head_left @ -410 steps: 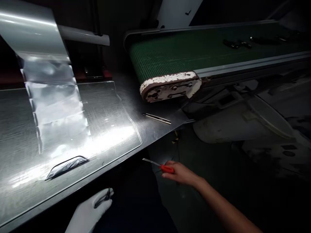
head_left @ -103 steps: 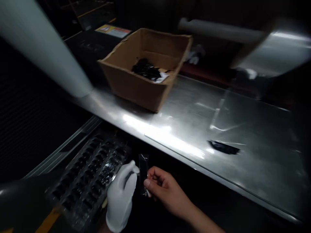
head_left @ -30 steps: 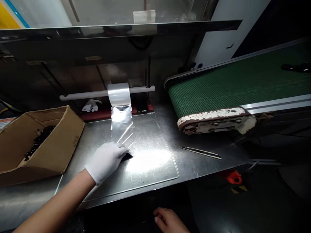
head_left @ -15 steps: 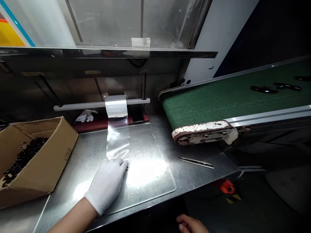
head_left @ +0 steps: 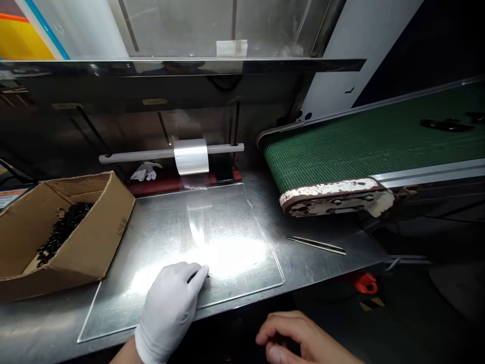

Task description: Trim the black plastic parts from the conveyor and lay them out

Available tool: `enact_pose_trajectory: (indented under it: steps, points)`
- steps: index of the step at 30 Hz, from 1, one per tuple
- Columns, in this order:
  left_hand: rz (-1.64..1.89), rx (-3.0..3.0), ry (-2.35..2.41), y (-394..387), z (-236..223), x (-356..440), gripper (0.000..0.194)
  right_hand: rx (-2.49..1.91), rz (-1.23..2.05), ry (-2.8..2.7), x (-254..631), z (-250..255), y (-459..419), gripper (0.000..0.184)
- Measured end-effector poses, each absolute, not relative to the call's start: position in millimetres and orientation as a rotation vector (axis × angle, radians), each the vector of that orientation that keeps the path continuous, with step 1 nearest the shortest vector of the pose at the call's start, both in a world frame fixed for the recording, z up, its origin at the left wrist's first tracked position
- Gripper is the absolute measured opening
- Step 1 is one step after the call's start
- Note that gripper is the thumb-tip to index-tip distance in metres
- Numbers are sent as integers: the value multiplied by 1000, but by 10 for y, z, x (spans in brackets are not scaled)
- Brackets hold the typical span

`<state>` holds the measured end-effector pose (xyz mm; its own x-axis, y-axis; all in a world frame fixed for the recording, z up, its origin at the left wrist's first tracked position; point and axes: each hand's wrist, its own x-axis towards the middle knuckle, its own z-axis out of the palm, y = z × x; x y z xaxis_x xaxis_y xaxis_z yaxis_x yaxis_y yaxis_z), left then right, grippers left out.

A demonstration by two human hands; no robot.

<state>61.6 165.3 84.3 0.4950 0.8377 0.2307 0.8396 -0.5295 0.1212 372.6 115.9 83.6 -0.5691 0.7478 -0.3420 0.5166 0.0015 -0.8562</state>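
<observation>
My left hand [head_left: 170, 303], in a white glove, is low over the clear sheet [head_left: 235, 222] on the metal table, with thumb and fingers pinched together. Its fingers are at the near end of a clear film strip [head_left: 197, 217], which runs down faintly from the film roll [head_left: 191, 157]. A dark bit shows between the thumb and fingers, too small to name. Bare and loosely curled, my right hand [head_left: 293, 336] hovers in front of the table edge, with thumb and fingers apart and nothing seen in it.
A cardboard box [head_left: 91, 237] holding small black parts stands left. The roll hangs on a white rod [head_left: 140, 155], near a crumpled white glove [head_left: 146, 171]. A slim cutter knife [head_left: 316, 245] lies right, below a green conveyor belt [head_left: 341, 146] carrying black parts.
My left hand has drawn back toward the table's near edge, and the film below the roll looks fainter. My right hand has come further into view. The camera view has shifted slightly.
</observation>
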Motion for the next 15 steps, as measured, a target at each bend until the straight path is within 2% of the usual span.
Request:
enact_pose_trajectory:
  steps: [4,8,15]
  points:
    - [-564,-2676,-1614,1415,709,632,22,-1234,1547,-2110,3598,900,1279,24]
    - [-902,-2638,-1558,1156,605,584,32,-1299,1535,-2130,3608,807,1267,26]
    - [-1061,-2574,-1489,1089,546,543,44,-1253,1372,-2145,3493,898,1553,30]
